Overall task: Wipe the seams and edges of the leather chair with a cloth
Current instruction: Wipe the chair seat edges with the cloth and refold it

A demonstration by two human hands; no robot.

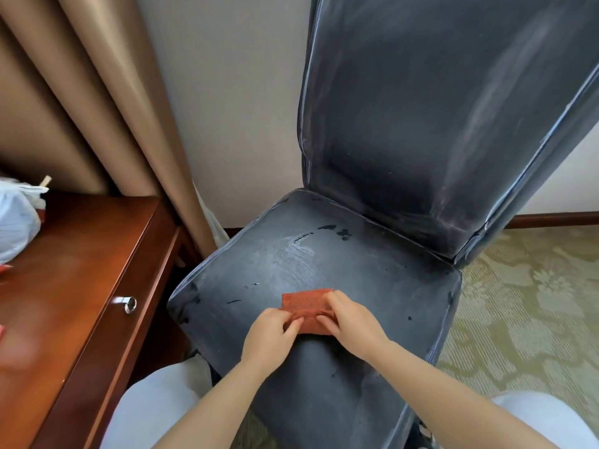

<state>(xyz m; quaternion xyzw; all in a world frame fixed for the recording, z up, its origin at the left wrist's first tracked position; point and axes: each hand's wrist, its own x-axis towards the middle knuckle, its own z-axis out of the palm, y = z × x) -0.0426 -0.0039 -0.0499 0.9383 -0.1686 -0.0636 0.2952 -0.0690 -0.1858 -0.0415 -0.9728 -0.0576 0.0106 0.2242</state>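
One chair [372,247] stood against the wall, dark and worn, its seat facing the person. Pale smears ran down the backrest and across the middle of the seat, and these looked like wipe marks, though whether they were damp streaks or scuffed leather could not be told. By that reading the broad faces had likely been gone over, while the piped seams down both sides of the backrest, the crease where back met seat, and the seat's outer edges showed no clear sign of wiping. The larger part of the task seemed left to do.

One table [81,286] of reddish wood stood to the left, just beside the chair, with one metal knob [130,303] on its drawer front and one white bag [17,218] on its top. One curtain hung behind it.

One cloth [308,307], orange-red, lay on the seat toward its front, well apart from any seam. Two hands were on it. The left hand [270,335] pinched its near left edge, fingers curled onto the fabric. The right hand [351,322] held its right side, fingers bent over the top. The grip on both sides looked like folding or bunching the cloth rather than a wiping stroke.
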